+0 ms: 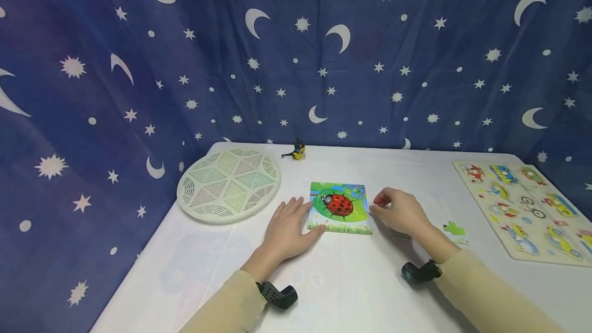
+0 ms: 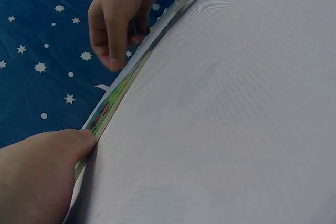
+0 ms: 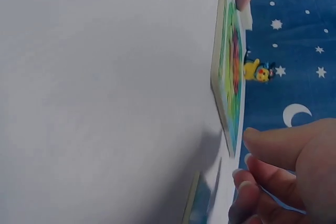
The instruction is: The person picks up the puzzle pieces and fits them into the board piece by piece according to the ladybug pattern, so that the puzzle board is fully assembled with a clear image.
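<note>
We see the puzzle [image 1: 339, 208] lying just left of the right hand [image 1: 401, 211], loosely curled with nothing visible inside, while the left hand [image 1: 288, 229], fingers extended, touches the puzzle's left edge.

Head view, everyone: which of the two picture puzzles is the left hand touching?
The square ladybird jigsaw: the left hand rests at its edge. The vehicle puzzle board lies apart at far right, untouched.

Plain beige sleeves [image 1: 226, 304] — black wristbands [image 1: 432, 270], each with a rounded dark housing [image 1: 289, 297].
</note>
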The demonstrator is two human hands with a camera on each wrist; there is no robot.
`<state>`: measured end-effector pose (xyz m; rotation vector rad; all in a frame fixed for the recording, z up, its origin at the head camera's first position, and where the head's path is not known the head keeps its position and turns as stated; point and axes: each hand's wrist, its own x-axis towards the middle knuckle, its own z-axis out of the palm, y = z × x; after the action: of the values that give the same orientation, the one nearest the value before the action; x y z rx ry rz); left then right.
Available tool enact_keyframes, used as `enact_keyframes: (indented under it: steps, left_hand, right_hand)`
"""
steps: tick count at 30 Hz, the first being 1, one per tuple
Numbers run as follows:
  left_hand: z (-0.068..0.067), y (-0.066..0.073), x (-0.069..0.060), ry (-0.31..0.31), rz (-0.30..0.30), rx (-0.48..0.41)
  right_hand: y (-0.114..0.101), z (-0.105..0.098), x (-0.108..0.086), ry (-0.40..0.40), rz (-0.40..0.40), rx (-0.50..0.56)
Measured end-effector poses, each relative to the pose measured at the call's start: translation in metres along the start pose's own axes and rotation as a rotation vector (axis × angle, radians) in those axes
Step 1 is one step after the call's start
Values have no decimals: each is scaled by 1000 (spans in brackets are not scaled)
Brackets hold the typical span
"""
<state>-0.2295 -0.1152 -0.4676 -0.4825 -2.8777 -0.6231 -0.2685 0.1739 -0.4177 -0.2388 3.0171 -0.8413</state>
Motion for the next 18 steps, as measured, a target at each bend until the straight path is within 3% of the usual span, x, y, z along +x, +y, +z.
enact_keyframes:
  steps: [6, 18]
  left_hand:
    - [0, 0, 0, 3, 3, -4]
    - [0, 0, -1, 2, 0, -12]
  right_hand:
    - [13, -10, -11, -46, -15, -17]
    - [37, -27, -30, -177, -125, -75]
